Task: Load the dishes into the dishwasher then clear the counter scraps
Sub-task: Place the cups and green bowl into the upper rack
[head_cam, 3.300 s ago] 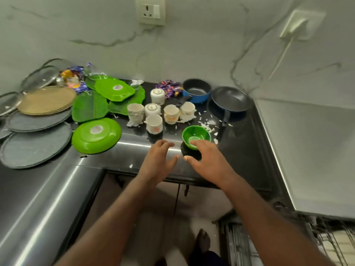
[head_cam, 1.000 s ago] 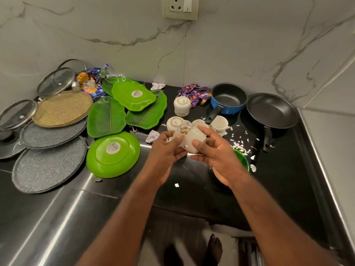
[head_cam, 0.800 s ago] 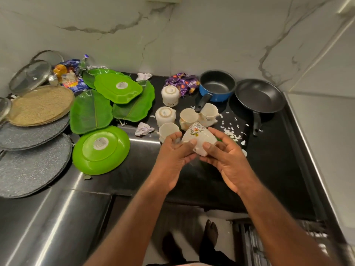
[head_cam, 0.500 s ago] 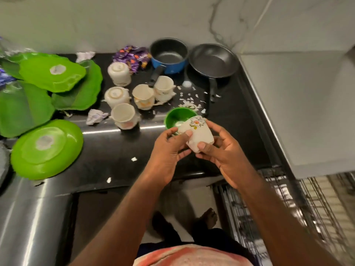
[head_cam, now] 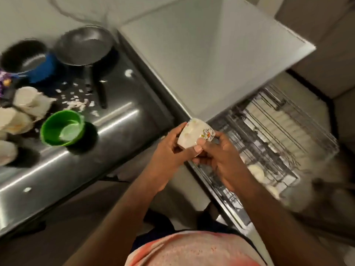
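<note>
Both hands grip one white cup (head_cam: 190,134) with a small floral print on its side. The left fingers (head_cam: 179,129) curl round its nine o'clock side. The right thumb (head_cam: 199,145) presses on its lower edge, and the other right fingers wrap round the printed side at three o'clock. The cup is tilted. It is held in the air, off the counter's edge, at the near corner of the pulled-out wire dishwasher rack (head_cam: 278,135). The left hand (head_cam: 165,158) and right hand (head_cam: 222,162) meet under the cup, and both forearms run back toward six o'clock.

From the cup, the rack lies between three and four o'clock. Some pale rounded pieces sit in it, too blurred to name. At nine o'clock a green bowl (head_cam: 53,129) stands upright on the black counter (head_cam: 123,131). Past it, at the frame's left edge, is a cluster of white cups (head_cam: 28,100). White scraps (head_cam: 76,101) are strewn between the bowl and a black frying pan (head_cam: 84,45) at ten o'clock. A blue saucepan (head_cam: 46,66) stands just beside the pan. A pale appliance top (head_cam: 201,54) fills twelve o'clock.
</note>
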